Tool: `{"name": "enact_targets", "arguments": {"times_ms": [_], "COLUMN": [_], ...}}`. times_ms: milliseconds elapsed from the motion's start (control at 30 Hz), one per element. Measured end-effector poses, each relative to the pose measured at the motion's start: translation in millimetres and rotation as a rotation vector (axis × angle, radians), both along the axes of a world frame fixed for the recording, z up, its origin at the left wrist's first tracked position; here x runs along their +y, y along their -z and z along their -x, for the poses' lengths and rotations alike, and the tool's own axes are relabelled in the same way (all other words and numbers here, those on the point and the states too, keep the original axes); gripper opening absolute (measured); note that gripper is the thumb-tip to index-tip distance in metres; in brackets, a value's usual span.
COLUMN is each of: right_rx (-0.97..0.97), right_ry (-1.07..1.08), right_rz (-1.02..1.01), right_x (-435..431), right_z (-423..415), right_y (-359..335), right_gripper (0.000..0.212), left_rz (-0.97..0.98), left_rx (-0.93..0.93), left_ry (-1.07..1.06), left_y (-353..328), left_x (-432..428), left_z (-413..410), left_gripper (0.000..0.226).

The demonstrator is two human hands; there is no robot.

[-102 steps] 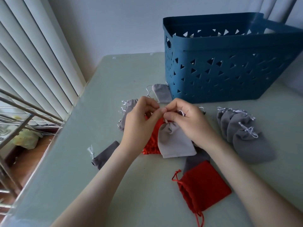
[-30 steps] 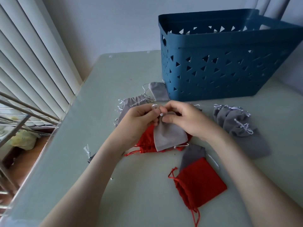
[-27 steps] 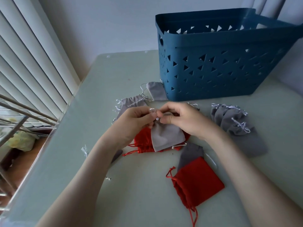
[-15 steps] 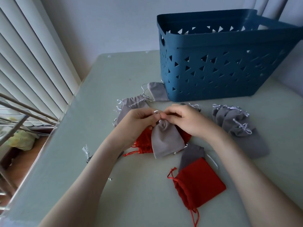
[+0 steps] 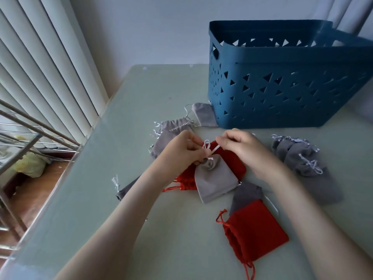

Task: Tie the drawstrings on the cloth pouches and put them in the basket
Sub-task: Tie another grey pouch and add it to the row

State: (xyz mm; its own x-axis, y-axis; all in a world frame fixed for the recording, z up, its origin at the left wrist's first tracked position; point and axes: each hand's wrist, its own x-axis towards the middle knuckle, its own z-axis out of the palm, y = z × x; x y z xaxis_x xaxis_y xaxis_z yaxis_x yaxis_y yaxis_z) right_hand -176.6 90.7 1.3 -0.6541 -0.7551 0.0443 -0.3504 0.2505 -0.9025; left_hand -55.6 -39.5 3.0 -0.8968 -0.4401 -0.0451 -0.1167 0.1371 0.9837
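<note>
White blinds [image 5: 40, 77] hang along the far left, beside the pale green table [image 5: 121, 138]. A dark grey pouch [image 5: 123, 192] pokes out from under my left forearm, and two grey pouches [image 5: 171, 133] with loose strings lie just beyond my left hand [image 5: 181, 152]. That hand is curled, its fingertips pinching one end of the white string [image 5: 214, 149], which stands up in a small loop between my hands. The light grey pouch [image 5: 214, 180] I am tying sits just below and between my hands, its neck gathered tight, its body stretching toward me over a red pouch [image 5: 235, 165]. My right hand [image 5: 242, 150] is curled too, thumb and forefinger nipping the string's other end, close to the left hand but not touching it. Nearer me lies a second red pouch [image 5: 256, 237], overlapping another dark one. A heap of grey pouches [image 5: 302, 162] with knotted strings lies to the right. The blue basket [image 5: 282, 87] stands beyond my hands, a small grey pouch [image 5: 203, 115] against its near left corner.
</note>
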Motion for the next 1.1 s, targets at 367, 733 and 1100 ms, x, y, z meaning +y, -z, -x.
{"name": "enact_targets", "arguments": {"times_ms": [367,733,1100], "right_rx": [0.003,0.227,0.280], "right_ry": [-0.181,0.008,0.121], "right_rz": [0.176,0.159,0.233], "right_x": [-2.5,-10.7,-13.7], "right_z": [-16.6,-17.7,-25.3], "right_y": [1.3,11.5,12.4], "right_gripper": [0.025,0.019,0.014], "left_rz": [0.092,0.556,0.389], "left_rx": [0.041,0.012,-0.007], "left_ry": [-0.066,-0.060,-0.220], "left_y": [1.8,4.6,3.1], "left_x": [2.4,11.8,18.1], "left_z": [1.7,1.4,3.5], "left_gripper": [0.012,0.024,0.032]}}
